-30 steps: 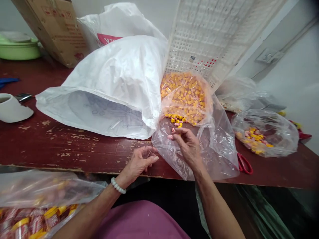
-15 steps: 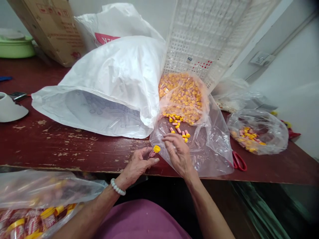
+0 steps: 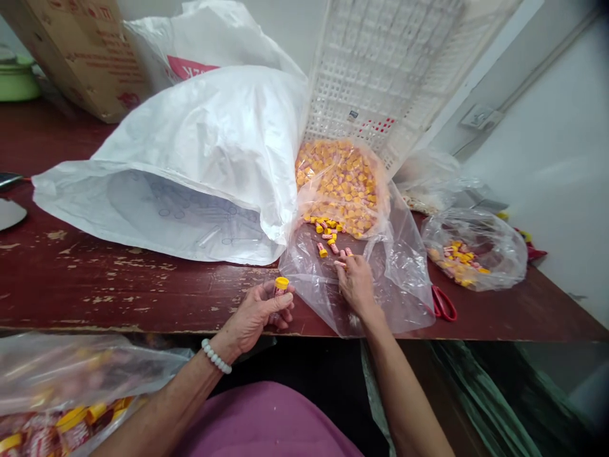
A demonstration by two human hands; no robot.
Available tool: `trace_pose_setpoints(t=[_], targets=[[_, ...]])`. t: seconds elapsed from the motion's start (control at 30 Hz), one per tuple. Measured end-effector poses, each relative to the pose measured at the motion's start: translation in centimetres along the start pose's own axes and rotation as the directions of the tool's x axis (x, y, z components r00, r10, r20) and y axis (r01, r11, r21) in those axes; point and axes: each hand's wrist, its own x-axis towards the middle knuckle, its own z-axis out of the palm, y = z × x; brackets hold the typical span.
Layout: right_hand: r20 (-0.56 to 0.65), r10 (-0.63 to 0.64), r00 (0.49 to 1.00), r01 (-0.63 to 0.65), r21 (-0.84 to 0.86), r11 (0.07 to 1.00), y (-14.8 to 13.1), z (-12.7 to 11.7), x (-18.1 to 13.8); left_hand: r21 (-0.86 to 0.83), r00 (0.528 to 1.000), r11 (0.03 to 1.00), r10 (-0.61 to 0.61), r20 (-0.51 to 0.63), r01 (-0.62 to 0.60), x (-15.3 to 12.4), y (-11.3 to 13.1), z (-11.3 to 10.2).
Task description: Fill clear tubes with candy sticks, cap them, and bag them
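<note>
My left hand (image 3: 264, 308) is closed around a small clear tube with a yellow cap (image 3: 281, 284), held upright with the cap on top; pink-and-white print shows below the cap. My right hand (image 3: 356, 282) reaches down to the clear plastic sheet (image 3: 314, 289), its fingertips pinched on a small yellow-capped pink tube (image 3: 340, 263). Similar loose tubes (image 3: 323, 251) lie just beyond those fingers. They spill from the mouth of a clear bag full of yellow-capped tubes (image 3: 340, 184).
A big white sack (image 3: 214, 127) lies open, with clear empty tubes (image 3: 190, 206) inside. To the right are red-handled scissors (image 3: 445, 304) and an open clear bag (image 3: 504, 254) of small tubes. A white plastic crate (image 3: 375, 63) leans behind. Larger capped tubes (image 3: 76, 426) fill a bag at lower left.
My right hand has moved down onto the loose tubes and closed its fingertips there. The tube in my left hand has turned more upright. The view has shifted slightly right.
</note>
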Motion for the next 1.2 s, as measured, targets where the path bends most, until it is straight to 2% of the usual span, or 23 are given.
trace_pose_setpoints(t=[0.1, 0.2, 0.27, 0.33, 0.43, 0.5, 0.57, 0.63, 0.7, 0.8, 0.87, 1.03, 1.13, 1.2], targets=[[0.046, 0.017, 0.999, -0.017, -0.006, 1.000, 2.8, 0.8, 0.9, 0.053, 0.999, 0.998, 0.037, 0.029, -0.038, -0.1, -0.1, -0.2], [0.075, 0.010, 0.997, -0.012, 0.026, 1.000, 2.7, 0.6, 0.7, 0.140, 0.997, 0.987, 0.072, 0.033, -0.076, 0.0, -0.3, -0.2], [0.081, -0.003, 0.997, -0.002, 0.063, 0.998, 1.1, -0.2, 0.2, 0.192, 0.995, 0.976, 0.092, 0.039, -0.098, 0.2, -0.5, -0.1], [0.094, -0.040, 0.995, 0.021, 0.199, 0.980, -1.4, -1.3, -0.6, 0.240, 0.992, 0.963, 0.111, 0.051, -0.121, 0.4, -0.6, 0.0], [0.126, -0.192, 0.973, 0.112, 0.470, 0.875, -5.7, -2.8, -1.7, 0.330, 0.991, 0.934, 0.123, 0.060, -0.136, 0.6, -0.8, 0.3], [0.137, -0.321, 0.937, 0.201, 0.539, 0.818, -7.8, -3.3, -2.3, 0.397, 0.989, 0.906, 0.131, 0.074, -0.150, 0.5, -0.8, 0.6], [0.157, -0.415, 0.896, 0.275, 0.538, 0.797, -8.9, -3.5, -2.6, 0.443, 0.984, 0.880, 0.141, 0.106, -0.173, 0.3, -0.6, 0.8], [0.175, -0.451, 0.875, 0.304, 0.527, 0.794, -9.2, -3.6, -2.7, 0.455, 0.980, 0.870, 0.149, 0.130, -0.193, 0.1, -0.5, 0.9], [0.157, -0.457, 0.875, 0.323, 0.515, 0.794, -9.1, -3.8, -2.7, 0.445, 0.980, 0.874, 0.154, 0.125, -0.194, 0.0, -0.6, 0.9], [0.087, -0.410, 0.908, 0.322, 0.483, 0.815, -8.7, -4.1, -2.7, 0.425, 0.986, 0.890, 0.137, 0.094, -0.164, 0.2, -0.8, 0.8], [0.089, -0.393, 0.915, 0.315, 0.451, 0.835, -8.6, -4.0, -3.1, 0.406, 0.989, 0.902, 0.120, 0.088, -0.146, 0.3, -0.8, 0.7], [0.141, -0.501, 0.854, 0.411, 0.407, 0.815, -8.4, -2.2, -5.2, 0.308, 0.978, 0.929, 0.179, 0.109, -0.204, 0.2, -1.1, 1.0], [0.134, -0.481, 0.867, 0.403, 0.379, 0.833, -8.3, -1.1, -6.1, 0.281, 0.984, 0.944, 0.158, 0.078, -0.173, 0.2, -1.7, 1.2], [0.150, -0.458, 0.876, 0.369, 0.400, 0.839, -8.3, -0.7, -6.6, 0.237, 0.995, 0.967, 0.085, 0.060, -0.097, 0.1, -2.1, 1.1]])
